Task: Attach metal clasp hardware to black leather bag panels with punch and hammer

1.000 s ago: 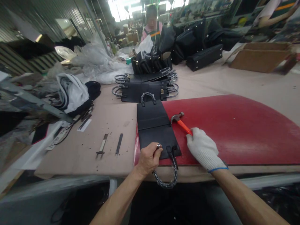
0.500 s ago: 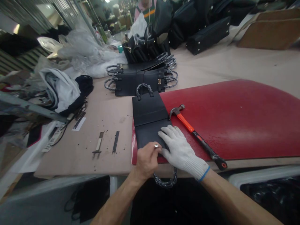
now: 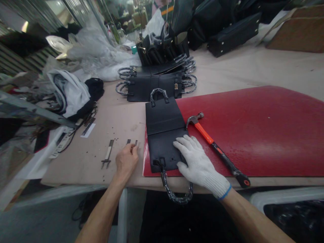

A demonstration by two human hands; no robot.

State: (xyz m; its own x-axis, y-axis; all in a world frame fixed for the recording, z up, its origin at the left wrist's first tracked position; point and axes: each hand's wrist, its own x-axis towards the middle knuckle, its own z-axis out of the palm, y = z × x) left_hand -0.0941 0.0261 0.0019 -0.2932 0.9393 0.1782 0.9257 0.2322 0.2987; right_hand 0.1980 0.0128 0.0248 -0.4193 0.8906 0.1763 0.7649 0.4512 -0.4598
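My bare left hand (image 3: pixel 127 161) is on the table left of the panel, its fingers closed around a slim metal punch (image 3: pixel 136 142) whose end sticks up past them. The top of a flat dark punch (image 3: pixel 129 141) shows just beyond the fingers; the rest is hidden. Fingers spread, my gloved right hand (image 3: pixel 196 160) lies flat on the lower right of a black leather bag panel (image 3: pixel 164 141). Small dark holes show beside that hand. The panel has a plastic-wrapped handle (image 3: pixel 174 197) hanging over the table edge and another handle (image 3: pixel 159 90) at its far end.
An orange and black claw hammer (image 3: pixel 206 135) lies right of the panel on a red mat (image 3: pixel 253 135). A two-pronged punch (image 3: pixel 108 155) rests at left. Stacked black panels (image 3: pixel 152 87), black bags (image 3: pixel 162 47) and clear plastic (image 3: pixel 88 50) stand farther back.
My left hand has moved left, off the panel to the table, with the slim punch in it. The handle's base and the holes are uncovered. My right hand keeps its place on the panel.
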